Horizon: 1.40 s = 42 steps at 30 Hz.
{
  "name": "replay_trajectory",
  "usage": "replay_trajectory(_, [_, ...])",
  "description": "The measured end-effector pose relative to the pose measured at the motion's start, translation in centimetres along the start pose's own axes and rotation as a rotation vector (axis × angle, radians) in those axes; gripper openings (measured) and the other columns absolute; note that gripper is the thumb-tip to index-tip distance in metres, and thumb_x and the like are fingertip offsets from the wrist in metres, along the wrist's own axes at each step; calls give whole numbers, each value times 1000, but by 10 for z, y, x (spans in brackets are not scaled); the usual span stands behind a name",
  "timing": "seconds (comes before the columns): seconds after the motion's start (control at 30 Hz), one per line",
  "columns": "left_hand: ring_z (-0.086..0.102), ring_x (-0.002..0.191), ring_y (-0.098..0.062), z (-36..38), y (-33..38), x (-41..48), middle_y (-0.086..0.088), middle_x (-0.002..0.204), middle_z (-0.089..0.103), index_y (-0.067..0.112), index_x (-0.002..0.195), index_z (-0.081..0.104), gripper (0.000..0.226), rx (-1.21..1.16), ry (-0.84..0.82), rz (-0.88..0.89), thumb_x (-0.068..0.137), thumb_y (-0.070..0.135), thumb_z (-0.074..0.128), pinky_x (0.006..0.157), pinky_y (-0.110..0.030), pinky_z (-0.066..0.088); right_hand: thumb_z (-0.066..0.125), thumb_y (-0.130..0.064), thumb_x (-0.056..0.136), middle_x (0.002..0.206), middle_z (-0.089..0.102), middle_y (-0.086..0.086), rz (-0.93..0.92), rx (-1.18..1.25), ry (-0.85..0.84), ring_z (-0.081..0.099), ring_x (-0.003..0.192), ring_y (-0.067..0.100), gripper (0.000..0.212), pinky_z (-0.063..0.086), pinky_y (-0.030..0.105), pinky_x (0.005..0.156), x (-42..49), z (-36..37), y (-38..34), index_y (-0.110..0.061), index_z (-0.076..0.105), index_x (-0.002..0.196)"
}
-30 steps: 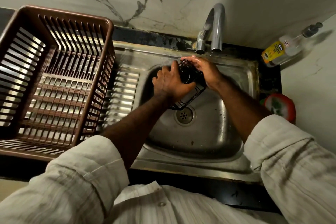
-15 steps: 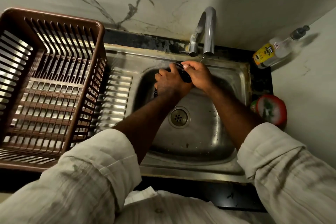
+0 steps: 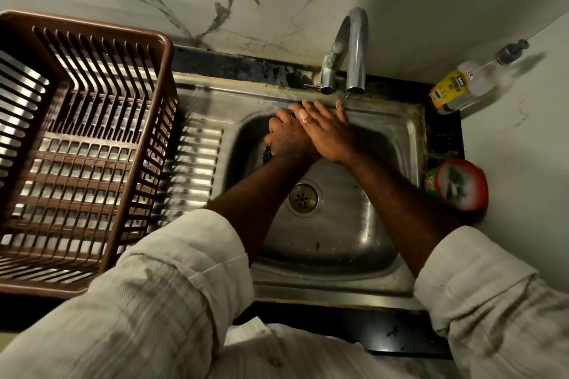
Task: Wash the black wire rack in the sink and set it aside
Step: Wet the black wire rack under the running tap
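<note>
Over the far left part of the steel sink (image 3: 385, 144) my left hand (image 3: 288, 135) grips the black wire rack (image 3: 267, 153). Only a small dark corner of the rack shows below that hand; the rest is hidden. My right hand (image 3: 329, 135) lies across the left one with its fingers straight, pressing on the rack's upper side under the tap (image 3: 355, 49). A thin stream of water falls from the spout onto the right hand.
A brown plastic dish basket (image 3: 166, 95) stands on the ribbed drainboard (image 3: 197, 163) left of the sink. A dishwash gel bottle (image 3: 462, 86) lies at the back right, a round red-and-green tub (image 3: 462, 184) sits right of the sink. The drain (image 3: 303, 197) is uncovered.
The rack was tilted and plainly visible between both hands a second ago. Both hands have since moved up toward the tap and closed over it, the right hand flattening across the left.
</note>
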<state>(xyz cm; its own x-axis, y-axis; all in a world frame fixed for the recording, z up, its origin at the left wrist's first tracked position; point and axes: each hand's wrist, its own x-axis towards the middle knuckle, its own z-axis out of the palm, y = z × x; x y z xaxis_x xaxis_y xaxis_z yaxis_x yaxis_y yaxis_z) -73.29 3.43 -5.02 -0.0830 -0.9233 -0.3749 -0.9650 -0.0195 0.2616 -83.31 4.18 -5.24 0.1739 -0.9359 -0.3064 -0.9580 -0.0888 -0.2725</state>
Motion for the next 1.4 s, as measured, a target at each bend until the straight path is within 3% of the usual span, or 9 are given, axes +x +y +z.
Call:
replay_trajectory(0.1, [34, 133, -40, -4, 1, 1, -20, 151, 25, 15, 158, 8, 98, -16, -30, 51, 87, 55, 64, 93, -55, 48, 20, -45, 108, 162, 29, -1, 218, 374, 50, 21, 151, 18, 50, 4, 40, 123, 11, -2, -3, -31, 29, 155])
replay_trajectory(0.2, [30, 138, -42, -9, -1, 3, -19, 155, 19, 20, 159, 4, 107, -58, -70, 125, 82, 62, 64, 99, -60, 44, 32, -52, 105, 147, 52, 4, 321, 568, 184, 45, 136, 27, 47, 30, 40, 116, 18, 1, -2, -31, 50, 143])
replay_trajectory(0.4, [19, 148, -41, -6, -21, 5, -14, 166, 2, 18, 160, -6, 129, 47, -124, 383, 70, 84, 60, 107, -63, 37, 34, -50, 105, 115, 69, 12, 517, 330, 334, 61, 110, 32, 50, 43, 38, 96, 32, 8, 3, -16, 70, 115])
replay_trajectory(0.6, [4, 154, -36, -4, -35, -9, -19, 166, 4, 8, 159, 4, 103, 131, 12, 525, 89, 66, 51, 117, -67, 18, 31, -51, 102, 113, 68, 16, 564, 240, 307, 62, 106, 35, 55, 47, 39, 88, 46, 9, 11, -13, 70, 112])
replay_trajectory(0.77, [7, 153, -41, 7, -28, -15, -27, 163, 17, -3, 156, 17, 79, 69, 94, 628, 99, 43, 45, 124, -53, 6, 40, -45, 102, 124, 66, 18, 658, 409, 257, 61, 114, 35, 50, 44, 33, 88, 57, 9, 23, -8, 68, 121])
replay_trajectory(0.9, [5, 153, -42, 7, -22, -7, -27, 163, 14, -3, 157, 14, 78, 104, 96, 596, 99, 42, 40, 125, -53, 8, 50, -32, 101, 116, 71, 13, 628, 809, 317, 65, 108, 29, 34, 50, 33, 96, 65, 8, 26, -9, 73, 110])
replay_trajectory(1.0, [3, 153, -39, 9, -21, -7, -26, 164, 11, 1, 158, 14, 76, 80, 106, 567, 99, 43, 39, 125, -52, 5, 51, -22, 103, 118, 69, 10, 558, 1097, 313, 63, 100, 16, 27, 50, 26, 86, 56, 8, 22, -7, 69, 118])
replay_trajectory(1.2, [-3, 155, -33, 15, -16, -6, -17, 167, 3, 5, 159, 9, 76, 39, 120, 498, 100, 48, 30, 126, -49, 3, 42, -15, 106, 120, 61, 2, 374, 1284, 262, 59, 108, 8, 32, 48, 15, 86, 23, 17, 22, -11, 49, 138])
replay_trajectory(1.4, [-14, 153, -33, 10, -4, -1, -16, 167, -8, 7, 159, -3, 85, 93, 0, 427, 96, 51, 32, 124, -54, -1, 40, -12, 106, 136, 58, 0, 314, 1269, 216, 54, 124, 13, 37, 43, 32, 104, 7, 11, 26, -18, 50, 141])
